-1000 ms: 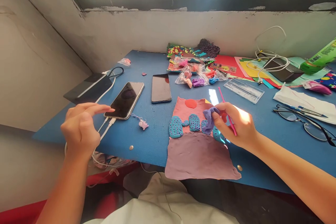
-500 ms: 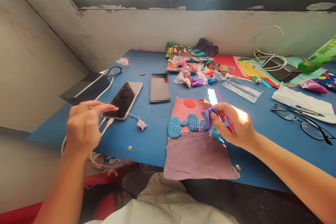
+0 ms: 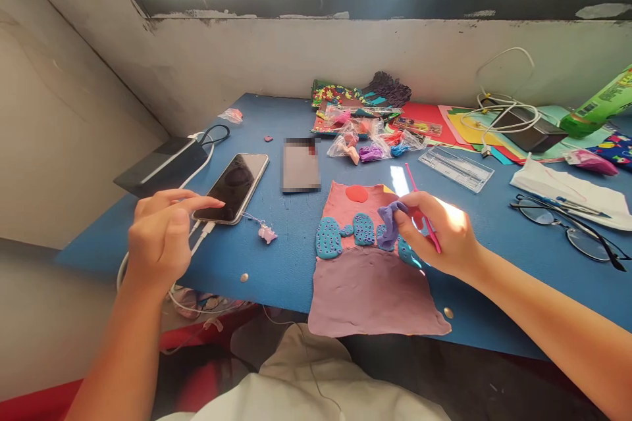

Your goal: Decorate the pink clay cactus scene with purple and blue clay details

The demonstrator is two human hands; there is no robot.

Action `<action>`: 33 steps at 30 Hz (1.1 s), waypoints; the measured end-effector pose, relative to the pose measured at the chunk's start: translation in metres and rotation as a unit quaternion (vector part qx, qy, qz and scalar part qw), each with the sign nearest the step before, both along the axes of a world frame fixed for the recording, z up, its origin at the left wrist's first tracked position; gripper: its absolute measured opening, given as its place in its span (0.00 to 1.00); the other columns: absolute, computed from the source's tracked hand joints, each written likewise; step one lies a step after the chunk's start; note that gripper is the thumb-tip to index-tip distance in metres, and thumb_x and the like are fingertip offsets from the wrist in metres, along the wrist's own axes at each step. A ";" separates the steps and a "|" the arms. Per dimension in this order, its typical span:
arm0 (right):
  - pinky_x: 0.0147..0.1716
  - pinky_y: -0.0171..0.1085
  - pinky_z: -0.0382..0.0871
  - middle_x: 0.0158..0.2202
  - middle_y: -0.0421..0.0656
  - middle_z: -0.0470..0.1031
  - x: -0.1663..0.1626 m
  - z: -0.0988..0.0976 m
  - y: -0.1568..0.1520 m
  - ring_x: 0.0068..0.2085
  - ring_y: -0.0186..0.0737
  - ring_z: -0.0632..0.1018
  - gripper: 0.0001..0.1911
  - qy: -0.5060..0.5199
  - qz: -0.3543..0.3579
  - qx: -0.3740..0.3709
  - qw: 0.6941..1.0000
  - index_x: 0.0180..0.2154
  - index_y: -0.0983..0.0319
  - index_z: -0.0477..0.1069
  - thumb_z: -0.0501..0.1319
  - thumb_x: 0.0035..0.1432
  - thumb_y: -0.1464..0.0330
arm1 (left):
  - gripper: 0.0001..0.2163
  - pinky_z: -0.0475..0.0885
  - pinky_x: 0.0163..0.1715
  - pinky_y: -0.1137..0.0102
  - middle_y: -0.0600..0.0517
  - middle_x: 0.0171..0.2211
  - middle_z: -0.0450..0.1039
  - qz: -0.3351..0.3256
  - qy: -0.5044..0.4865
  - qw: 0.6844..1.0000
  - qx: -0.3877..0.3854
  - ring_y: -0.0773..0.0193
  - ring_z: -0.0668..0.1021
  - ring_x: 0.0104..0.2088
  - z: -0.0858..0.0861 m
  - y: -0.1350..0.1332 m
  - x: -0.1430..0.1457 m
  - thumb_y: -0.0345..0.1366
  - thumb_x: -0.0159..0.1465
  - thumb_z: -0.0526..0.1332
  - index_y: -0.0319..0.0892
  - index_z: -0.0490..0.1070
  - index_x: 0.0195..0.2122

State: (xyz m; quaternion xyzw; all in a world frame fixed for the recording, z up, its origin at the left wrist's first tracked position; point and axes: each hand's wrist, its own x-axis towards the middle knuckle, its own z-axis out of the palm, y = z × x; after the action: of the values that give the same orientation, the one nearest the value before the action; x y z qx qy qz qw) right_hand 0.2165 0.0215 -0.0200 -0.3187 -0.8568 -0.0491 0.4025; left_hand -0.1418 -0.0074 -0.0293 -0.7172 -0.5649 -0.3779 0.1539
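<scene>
My left hand [image 3: 160, 237] hovers at the near corner of a black phone [image 3: 233, 187], forefinger stretched out over its screen, the other fingers curled and holding nothing. My right hand [image 3: 442, 233] is closed on a purple lump of clay [image 3: 390, 223] at the fingertips and on a thin pink tool [image 3: 421, 207] that sticks out toward the back. It rests over a clay picture [image 3: 368, 263] with a pink upper part, a mauve lower slab, teal dotted shapes and a red disc, lying at the front edge of the blue table [image 3: 291, 256].
A second phone [image 3: 299, 165] lies beside the first, a power bank [image 3: 162, 166] with white cables at the left. Small bags of clay [image 3: 368, 141], coloured paper [image 3: 469, 128], a clear ruler case [image 3: 457, 169], glasses [image 3: 575, 230], a charger with cable [image 3: 518, 120] and a green bottle [image 3: 600, 105] fill the back and right.
My left hand has shifted slightly right toward the phone's corner. My right hand stays in place with the clay and tool.
</scene>
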 end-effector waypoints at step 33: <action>0.19 0.27 0.63 0.20 0.33 0.65 -0.001 -0.001 0.001 0.19 0.26 0.66 0.03 0.013 0.013 0.021 1.000 0.38 0.60 0.62 0.54 0.61 0.73 | 0.23 0.61 0.45 0.58 0.45 0.31 0.77 -0.020 -0.014 1.000 0.009 0.55 0.75 0.38 -0.005 0.000 -0.001 0.37 0.68 0.42 0.40 0.78 0.30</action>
State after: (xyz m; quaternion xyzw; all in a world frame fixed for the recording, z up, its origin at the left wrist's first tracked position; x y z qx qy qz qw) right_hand 0.2157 0.0224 -0.0214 -0.2997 -0.8543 -0.0573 0.4207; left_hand -0.1424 -0.0070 -0.0340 -0.7216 -0.5492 -0.3957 0.1452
